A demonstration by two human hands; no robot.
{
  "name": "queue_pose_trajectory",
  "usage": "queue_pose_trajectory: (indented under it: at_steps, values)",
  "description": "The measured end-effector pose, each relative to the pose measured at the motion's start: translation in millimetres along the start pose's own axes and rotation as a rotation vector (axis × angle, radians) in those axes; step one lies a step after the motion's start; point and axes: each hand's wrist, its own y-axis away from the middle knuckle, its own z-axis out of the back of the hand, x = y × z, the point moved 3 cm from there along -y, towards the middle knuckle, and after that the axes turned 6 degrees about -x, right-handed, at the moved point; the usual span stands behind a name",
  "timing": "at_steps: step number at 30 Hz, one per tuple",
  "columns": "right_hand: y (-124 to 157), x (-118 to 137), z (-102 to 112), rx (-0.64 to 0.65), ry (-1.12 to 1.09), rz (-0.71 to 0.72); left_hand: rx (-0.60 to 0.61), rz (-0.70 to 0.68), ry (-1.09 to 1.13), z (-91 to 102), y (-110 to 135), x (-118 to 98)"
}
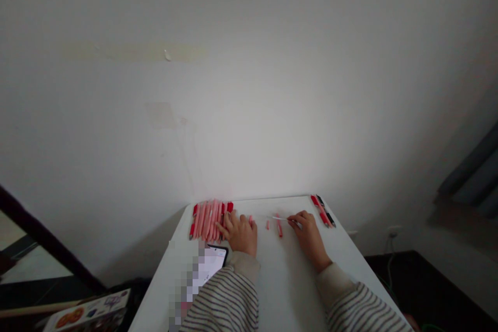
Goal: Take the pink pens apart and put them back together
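My left hand (241, 234) lies with fingers spread at the right end of a row of pink and red pens (206, 222), its outer fingers over the nearest pens. Just past its fingertips a small pink piece (251, 218) shows. My right hand (308, 236) pinches a thin whitish stick, which looks like a pen refill (279, 218), pointing left. Beneath that stick lies a pink pen barrel (280, 229), with a short pink pen part (267, 225) to its left.
The white table (288, 280) stands against a pale wall (249, 88). At its back right corner lie red, pink and black pens (322, 211). A phone (212, 259), partly blurred out, lies by my left forearm. A printed box (89, 314) is below at left.
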Motion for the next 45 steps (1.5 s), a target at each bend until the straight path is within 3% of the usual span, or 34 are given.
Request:
queue_pose_trajectory:
  at_steps: [13,34,45]
  values:
    - [-1,4,0,0.016,-0.009,0.004,0.051,-0.159,0.376,5.5,1,-11]
    - [0,6,-2,0.013,0.005,0.038,0.076,-0.143,0.405,5.0,3,-11]
    - [-1,-4,-2,-0.006,0.037,0.026,0.061,-0.066,0.343,4.0,0,-5]
